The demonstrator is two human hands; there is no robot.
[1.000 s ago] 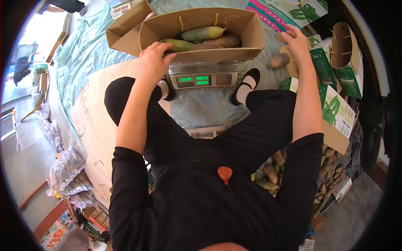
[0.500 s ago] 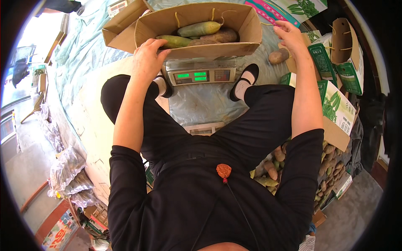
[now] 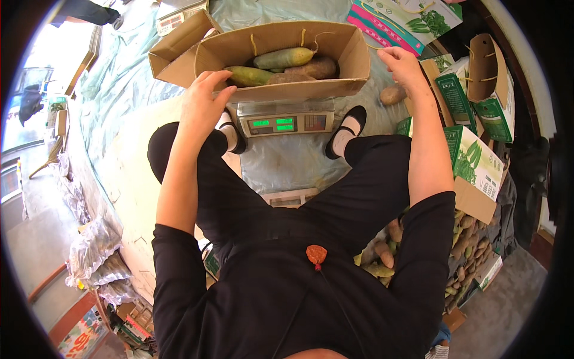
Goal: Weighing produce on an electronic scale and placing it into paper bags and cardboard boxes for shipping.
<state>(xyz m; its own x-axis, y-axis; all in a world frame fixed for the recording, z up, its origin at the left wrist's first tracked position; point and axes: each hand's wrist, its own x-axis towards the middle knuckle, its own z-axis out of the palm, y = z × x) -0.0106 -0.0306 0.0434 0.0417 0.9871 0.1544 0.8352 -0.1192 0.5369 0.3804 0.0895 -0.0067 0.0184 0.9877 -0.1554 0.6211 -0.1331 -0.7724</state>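
Observation:
An open cardboard box rests on a digital scale with a green-lit display. Inside lie thick green-yellow cucumber-like vegetables and rough brown ones. At the box's near left corner is my left hand, its fingers over the rim and its thumb outside the near wall. Just off the right end, my right hand pinches a thin yellow cord. Other yellow cords hang on the box's far wall.
Another open carton adjoins the box's left end. A loose brown vegetable lies on the plastic sheet below my right hand. Green-white printed cartons stand at the right, above a pile of vegetables. My shoes flank the scale.
My right hand has come closer to the box's right end, its fingers drawn together on the cord. My left hand stays at the box's corner. The view has shifted slightly.

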